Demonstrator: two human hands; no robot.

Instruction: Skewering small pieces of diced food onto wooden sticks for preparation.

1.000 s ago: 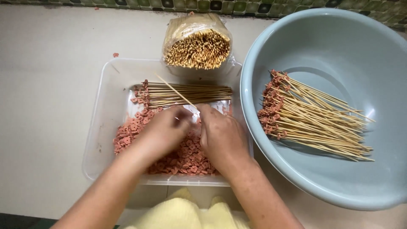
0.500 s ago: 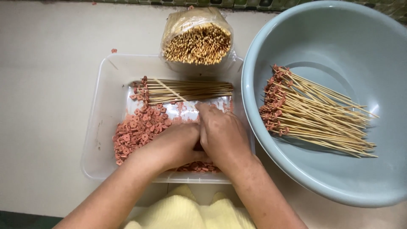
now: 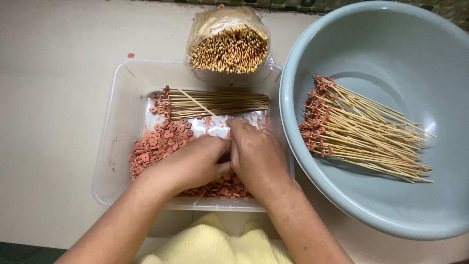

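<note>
My left hand (image 3: 188,164) and right hand (image 3: 256,156), curled together, pinch one skewer (image 3: 200,105) over one tray (image 3: 117,146) of meat bits (image 3: 156,144); one basin (image 3: 391,49) beside.

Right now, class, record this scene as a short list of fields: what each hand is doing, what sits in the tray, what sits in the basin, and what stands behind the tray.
left hand: left hand rests over the pink pieces, fingers meeting the right hand
right hand: right hand pinches a skewer that slants over the tray; grip detail hidden
tray: clear plastic tray holds pink meat pieces and a row of loaded skewers
basin: grey-blue basin holds a pile of finished skewers
behind tray: bag of bare bamboo sticks
</note>
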